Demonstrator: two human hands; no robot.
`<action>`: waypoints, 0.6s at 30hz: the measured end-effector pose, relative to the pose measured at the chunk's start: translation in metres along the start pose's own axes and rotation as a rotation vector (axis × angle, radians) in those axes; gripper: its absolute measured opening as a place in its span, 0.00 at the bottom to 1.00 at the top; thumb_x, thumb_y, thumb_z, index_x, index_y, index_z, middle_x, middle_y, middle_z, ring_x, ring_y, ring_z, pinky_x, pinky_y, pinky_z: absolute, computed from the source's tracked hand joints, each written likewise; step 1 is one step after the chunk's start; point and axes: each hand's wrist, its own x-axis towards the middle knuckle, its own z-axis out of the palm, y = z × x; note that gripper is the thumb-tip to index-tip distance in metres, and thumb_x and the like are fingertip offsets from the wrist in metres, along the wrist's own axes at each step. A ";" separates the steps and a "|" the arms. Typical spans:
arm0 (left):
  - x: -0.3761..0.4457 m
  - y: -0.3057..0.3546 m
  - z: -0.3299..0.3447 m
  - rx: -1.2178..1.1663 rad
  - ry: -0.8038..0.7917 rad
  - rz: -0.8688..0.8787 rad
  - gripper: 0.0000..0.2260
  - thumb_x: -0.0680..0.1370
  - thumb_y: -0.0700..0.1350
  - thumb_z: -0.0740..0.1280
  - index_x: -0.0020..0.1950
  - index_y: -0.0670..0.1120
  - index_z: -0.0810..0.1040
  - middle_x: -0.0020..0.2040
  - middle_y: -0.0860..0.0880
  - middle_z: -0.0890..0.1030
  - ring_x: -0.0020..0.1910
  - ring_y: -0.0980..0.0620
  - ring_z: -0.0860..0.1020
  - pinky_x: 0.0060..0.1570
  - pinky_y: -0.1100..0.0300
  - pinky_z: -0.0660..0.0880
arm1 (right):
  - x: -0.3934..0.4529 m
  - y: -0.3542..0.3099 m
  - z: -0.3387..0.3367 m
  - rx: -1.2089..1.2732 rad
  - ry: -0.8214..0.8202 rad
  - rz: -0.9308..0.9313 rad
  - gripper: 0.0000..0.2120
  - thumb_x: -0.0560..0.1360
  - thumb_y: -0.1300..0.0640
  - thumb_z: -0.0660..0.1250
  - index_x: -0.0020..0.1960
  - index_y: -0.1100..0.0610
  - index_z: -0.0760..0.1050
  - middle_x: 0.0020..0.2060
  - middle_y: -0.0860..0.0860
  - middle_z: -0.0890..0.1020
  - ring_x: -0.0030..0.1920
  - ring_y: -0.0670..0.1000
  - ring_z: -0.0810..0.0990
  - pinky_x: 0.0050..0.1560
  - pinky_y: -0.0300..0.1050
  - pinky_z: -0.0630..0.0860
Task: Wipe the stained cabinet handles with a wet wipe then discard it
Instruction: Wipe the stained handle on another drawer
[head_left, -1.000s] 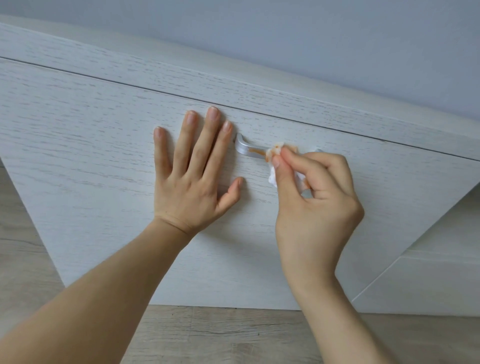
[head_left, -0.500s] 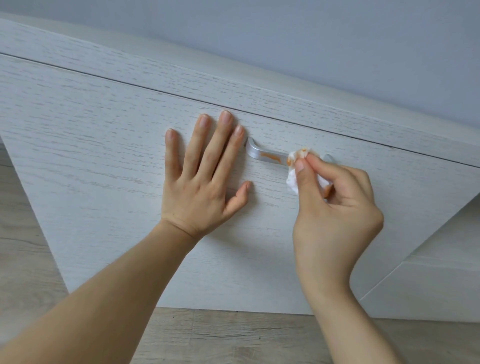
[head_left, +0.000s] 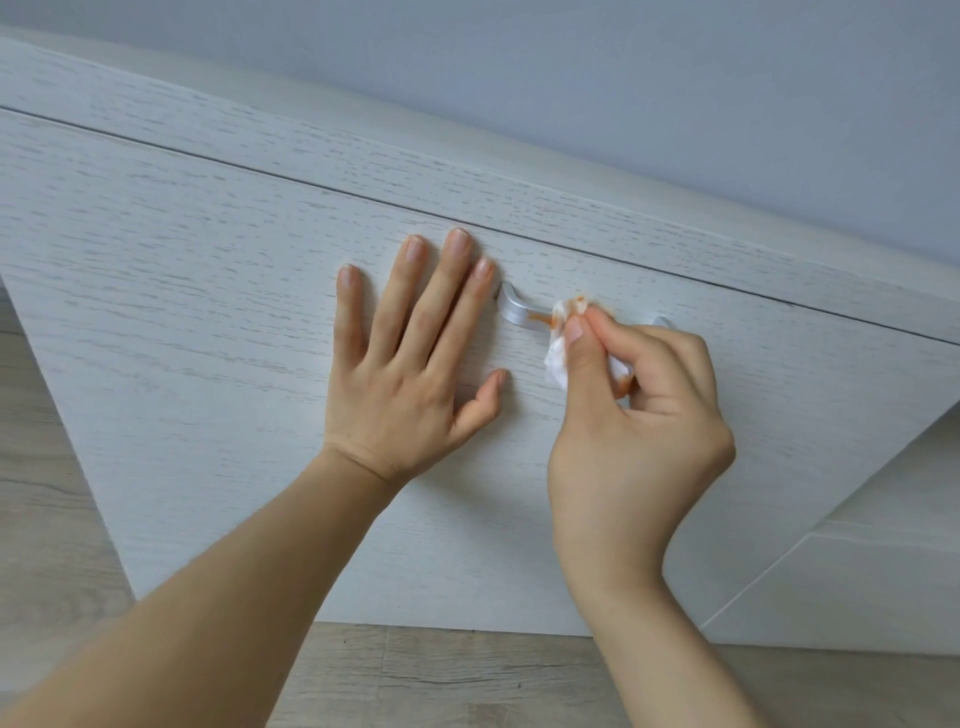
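Orange-stained wipe on silver handle

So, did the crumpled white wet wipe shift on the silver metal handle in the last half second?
Yes. The wet wipe slid left along the silver handle, closer to its left end.

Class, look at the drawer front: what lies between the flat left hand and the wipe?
In the head view, only the handle's bare silver left end, with an orange streak beside the wet wipe.
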 end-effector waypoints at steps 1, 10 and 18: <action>0.000 0.000 -0.001 -0.004 -0.006 -0.005 0.32 0.78 0.59 0.56 0.78 0.45 0.55 0.75 0.45 0.58 0.77 0.49 0.48 0.73 0.44 0.47 | 0.000 -0.001 0.000 0.001 -0.012 0.002 0.03 0.72 0.67 0.70 0.44 0.63 0.82 0.38 0.45 0.78 0.43 0.31 0.77 0.44 0.23 0.69; -0.008 -0.039 -0.011 0.009 -0.007 0.203 0.31 0.79 0.58 0.62 0.77 0.44 0.60 0.75 0.48 0.62 0.76 0.49 0.57 0.75 0.50 0.50 | -0.001 -0.002 -0.008 0.038 -0.036 0.027 0.05 0.72 0.62 0.71 0.48 0.59 0.82 0.40 0.45 0.78 0.40 0.38 0.78 0.44 0.30 0.72; -0.017 -0.039 -0.007 0.044 0.012 0.203 0.31 0.79 0.59 0.58 0.77 0.44 0.58 0.77 0.48 0.58 0.77 0.48 0.54 0.75 0.48 0.48 | -0.003 0.000 0.001 -0.011 -0.040 -0.047 0.05 0.72 0.64 0.71 0.48 0.62 0.82 0.39 0.46 0.78 0.39 0.37 0.77 0.44 0.28 0.72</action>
